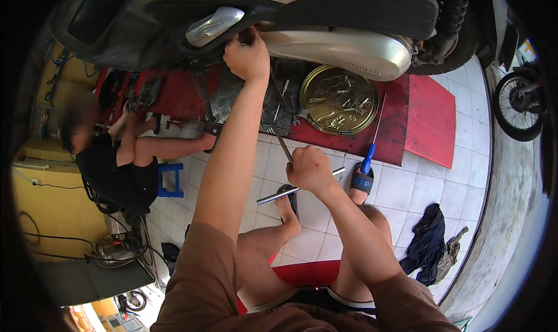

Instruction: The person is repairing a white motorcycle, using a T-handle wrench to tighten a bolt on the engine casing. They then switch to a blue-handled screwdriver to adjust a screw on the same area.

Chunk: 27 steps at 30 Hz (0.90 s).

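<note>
My right hand [314, 168] is closed around a T-handle wrench [275, 198]. Its crossbar sticks out on both sides of the fist, and its long shaft slants up toward the scooter. My left hand [247, 56] reaches up to the side of the scooter [343, 48], beside a silver footrest [215, 27]. Those fingers are curled, and what they hold is hidden behind the hand and the dark bodywork. Right of the shaft lies a round gold tray [308, 102] with small metal parts in it. A screwdriver [370, 152] with a blue handle lies right of the tray.
A red platform [430, 117] lies under the scooter, with a patterned metal plate [226, 99] on it. At left another person [116, 152] sits on a blue stool [170, 181]. Dark cloths [429, 239] lie on the tiles at right, near a wall and another wheel [517, 105].
</note>
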Tool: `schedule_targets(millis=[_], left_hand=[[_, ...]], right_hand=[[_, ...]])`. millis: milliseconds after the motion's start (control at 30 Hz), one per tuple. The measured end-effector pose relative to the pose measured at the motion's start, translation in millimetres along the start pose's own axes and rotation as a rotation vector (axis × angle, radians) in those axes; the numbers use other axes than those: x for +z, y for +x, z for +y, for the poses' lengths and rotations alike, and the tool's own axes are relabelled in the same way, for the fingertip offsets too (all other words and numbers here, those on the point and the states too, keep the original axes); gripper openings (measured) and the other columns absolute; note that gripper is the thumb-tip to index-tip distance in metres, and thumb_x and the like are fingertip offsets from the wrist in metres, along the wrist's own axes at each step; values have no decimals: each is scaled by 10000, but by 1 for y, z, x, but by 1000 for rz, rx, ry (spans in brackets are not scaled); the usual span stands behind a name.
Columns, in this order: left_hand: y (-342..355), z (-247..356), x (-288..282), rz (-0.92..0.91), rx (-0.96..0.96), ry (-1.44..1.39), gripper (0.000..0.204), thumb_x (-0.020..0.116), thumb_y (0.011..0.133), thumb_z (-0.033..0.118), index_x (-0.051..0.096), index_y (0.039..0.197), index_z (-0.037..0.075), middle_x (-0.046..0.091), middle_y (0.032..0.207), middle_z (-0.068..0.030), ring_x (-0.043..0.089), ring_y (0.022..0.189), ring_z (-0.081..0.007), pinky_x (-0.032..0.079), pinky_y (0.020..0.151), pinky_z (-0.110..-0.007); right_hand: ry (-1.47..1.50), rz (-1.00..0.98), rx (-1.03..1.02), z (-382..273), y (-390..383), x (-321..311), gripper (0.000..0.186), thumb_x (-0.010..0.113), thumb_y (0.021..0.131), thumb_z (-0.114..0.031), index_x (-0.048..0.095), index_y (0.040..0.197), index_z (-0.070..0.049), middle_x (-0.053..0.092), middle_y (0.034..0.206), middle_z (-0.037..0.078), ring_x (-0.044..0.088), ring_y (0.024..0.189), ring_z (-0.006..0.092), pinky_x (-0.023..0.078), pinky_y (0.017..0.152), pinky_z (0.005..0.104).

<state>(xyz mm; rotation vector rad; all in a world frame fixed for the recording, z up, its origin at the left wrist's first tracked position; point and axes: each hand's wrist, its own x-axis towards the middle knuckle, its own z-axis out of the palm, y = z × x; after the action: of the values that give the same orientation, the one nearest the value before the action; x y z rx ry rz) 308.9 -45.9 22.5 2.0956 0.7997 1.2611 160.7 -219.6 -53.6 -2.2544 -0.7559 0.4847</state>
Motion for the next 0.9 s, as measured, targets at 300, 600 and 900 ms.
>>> schedule_targets(millis=[300, 600, 900], left_hand=[[3, -12, 8, 99, 90, 4, 219, 570, 887, 182, 647, 982, 1, 688, 928, -191, 665, 877, -353, 504, 760, -422], [-111, -78, 6, -795, -41, -110, 259, 505, 981, 241, 572, 932, -3, 572, 709, -46, 554, 636, -119, 449, 600, -277], [-135, -87, -95, -731, -297, -189, 367, 530, 958, 297, 563, 1174, 3, 618, 971, -94, 607, 938, -183, 475, 741, -305]], right_hand=[[-41, -16, 57, 15, 4, -19, 205, 636, 699, -167, 663, 746, 32, 649, 706, 222, 668, 680, 374, 553, 656, 404], [-180, -376, 199, 6, 8, -35, 273, 589, 689, -97, 706, 927, -32, 693, 918, 169, 683, 913, 302, 538, 793, 349], [-39, -218, 182, 28, 12, -36, 258, 590, 706, -158, 680, 873, 16, 673, 886, 236, 671, 872, 370, 537, 790, 415]])
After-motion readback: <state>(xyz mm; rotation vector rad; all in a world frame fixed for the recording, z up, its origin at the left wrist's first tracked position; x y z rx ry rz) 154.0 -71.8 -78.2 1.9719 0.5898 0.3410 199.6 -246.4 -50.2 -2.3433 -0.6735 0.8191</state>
